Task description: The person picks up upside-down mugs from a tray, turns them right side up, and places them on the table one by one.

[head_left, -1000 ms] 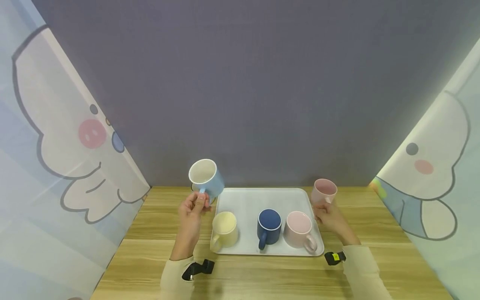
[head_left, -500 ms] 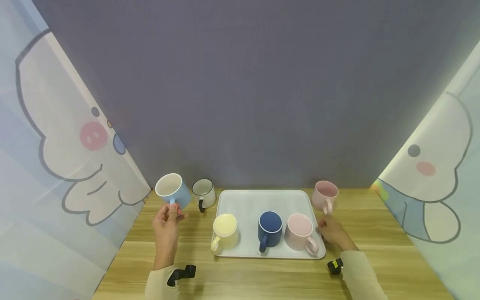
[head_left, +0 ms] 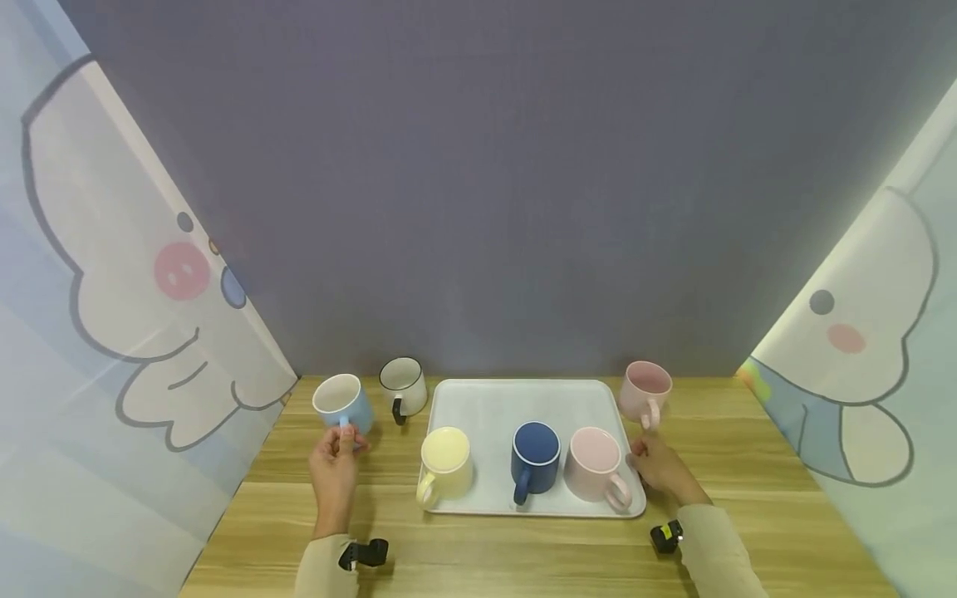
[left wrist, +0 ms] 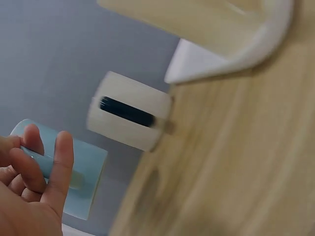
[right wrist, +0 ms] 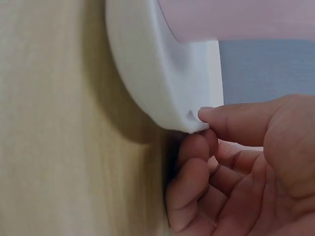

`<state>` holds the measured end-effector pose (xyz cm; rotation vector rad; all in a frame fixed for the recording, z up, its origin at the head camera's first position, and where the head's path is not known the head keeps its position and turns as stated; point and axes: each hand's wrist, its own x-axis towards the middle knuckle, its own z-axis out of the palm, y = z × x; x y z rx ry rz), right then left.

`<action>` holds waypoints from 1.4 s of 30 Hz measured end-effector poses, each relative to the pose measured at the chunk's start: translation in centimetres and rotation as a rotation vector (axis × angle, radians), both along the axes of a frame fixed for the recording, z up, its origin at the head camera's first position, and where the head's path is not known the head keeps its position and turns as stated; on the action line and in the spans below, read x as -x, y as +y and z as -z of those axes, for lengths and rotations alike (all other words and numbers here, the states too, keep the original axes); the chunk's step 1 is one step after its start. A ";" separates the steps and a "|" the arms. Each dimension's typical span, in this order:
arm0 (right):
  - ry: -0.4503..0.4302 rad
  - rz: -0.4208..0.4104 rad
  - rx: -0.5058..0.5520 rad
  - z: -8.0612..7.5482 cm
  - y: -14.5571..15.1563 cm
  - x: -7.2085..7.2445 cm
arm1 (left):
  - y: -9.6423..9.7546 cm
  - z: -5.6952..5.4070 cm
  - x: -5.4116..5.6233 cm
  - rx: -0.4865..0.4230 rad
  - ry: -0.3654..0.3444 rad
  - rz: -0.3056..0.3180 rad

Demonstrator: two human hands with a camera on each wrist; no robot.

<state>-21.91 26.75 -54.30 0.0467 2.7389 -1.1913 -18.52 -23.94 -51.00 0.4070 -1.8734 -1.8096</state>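
Observation:
My left hand (head_left: 336, 468) grips the handle of a light blue mug (left wrist: 86, 184), left of a white mug (head_left: 404, 389) with a black rim and handle. In the left wrist view, thumb and fingers curl about the blue handle, and the mug is close to the wooden table. My right hand (head_left: 660, 467) pinches the right rim of a white tray (right wrist: 142, 64) between thumb and finger. On that tray stand a yellow mug (head_left: 447, 462), a dark blue mug (head_left: 535, 457) and a pink mug (head_left: 594, 463), toward its near edge.
A second pink mug (head_left: 646, 392) stands on the wooden table (head_left: 478, 556) just beyond my right hand, off the tray. A dark grey panel (head_left: 478, 208) rises behind the table's far edge. Printed cartoon cloths (head_left: 149, 332) flank both sides.
My left hand has carried the light blue mug left across the front of the white mug, then lowered it. My right hand has drawn slightly nearer, away from the pink mug's handle, along the tray's rim.

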 end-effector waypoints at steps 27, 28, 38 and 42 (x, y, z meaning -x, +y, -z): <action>-0.006 0.010 -0.019 0.1 0.2 -0.1 | 0.0 3.7 0.8 0.116 -0.236 -0.026; -0.006 0.011 -0.017 0.1 0.2 -0.2 | 0.1 3.6 0.8 0.117 -0.242 -0.029; 0.019 -0.006 -0.009 0.0 0.2 -0.3 | 1.0 1.7 -0.2 0.406 -0.218 -0.163; 0.003 -0.002 0.016 0.1 0.2 -0.4 | 1.9 0.5 -1.0 0.527 -0.191 0.108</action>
